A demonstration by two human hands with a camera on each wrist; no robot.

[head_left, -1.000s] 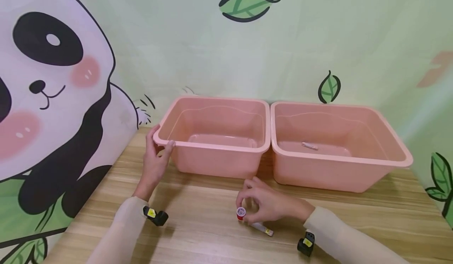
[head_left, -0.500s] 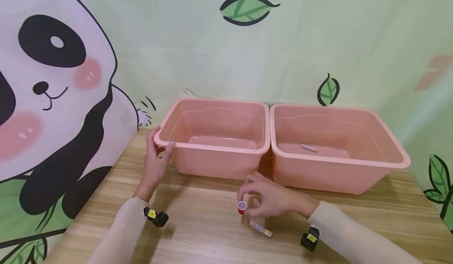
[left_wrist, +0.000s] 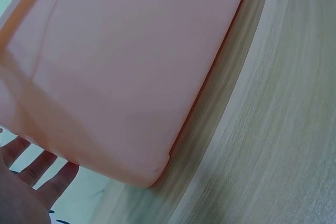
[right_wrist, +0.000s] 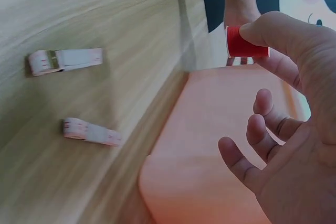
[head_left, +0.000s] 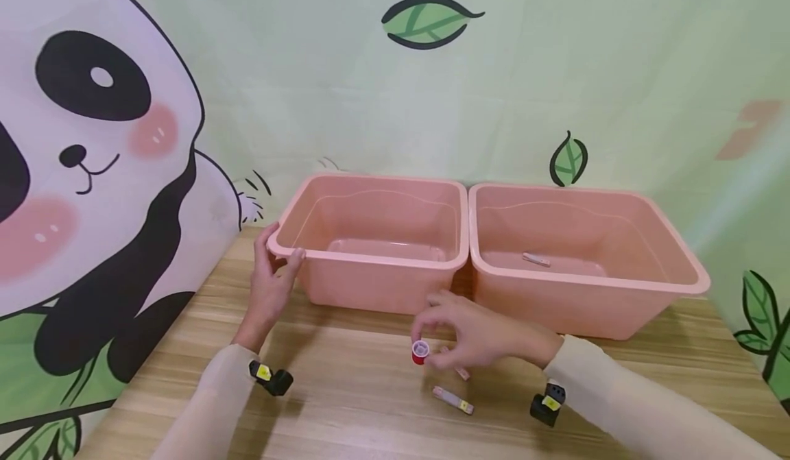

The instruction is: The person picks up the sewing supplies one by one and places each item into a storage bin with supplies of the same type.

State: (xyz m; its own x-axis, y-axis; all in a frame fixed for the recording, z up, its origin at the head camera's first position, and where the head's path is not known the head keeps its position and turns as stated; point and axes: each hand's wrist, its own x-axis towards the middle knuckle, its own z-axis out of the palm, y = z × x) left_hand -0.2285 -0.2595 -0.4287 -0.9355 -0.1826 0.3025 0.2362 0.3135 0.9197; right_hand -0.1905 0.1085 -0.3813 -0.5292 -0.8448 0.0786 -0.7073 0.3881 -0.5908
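Between thumb and index finger, my right hand (head_left: 475, 330) pinches a spool of red thread (right_wrist: 251, 43) with white ends. Its other fingers are spread loosely in the right wrist view. The spool is above the wooden table, in front of the left pink bin (head_left: 370, 285). My left hand (head_left: 271, 295) holds that bin at its near left corner, thumb on the front of the rim and fingers along the left side. Two folded tape measures lie on the table near my right hand: one nearer (right_wrist: 65, 61), the other (right_wrist: 92, 132) closer to the bins.
A second pink bin (head_left: 574, 302) stands beside the first on the right, their rims close together. Inside it lies a small pale strip (head_left: 535, 260) like the tape measures. Behind the table (head_left: 345, 405) hangs a green cloth (head_left: 308, 55) with a panda print.
My right hand has moved slightly away from me and up with the thread spool. The farther tape measure, earlier hidden behind that hand, now shows. My left hand stays on the bin.
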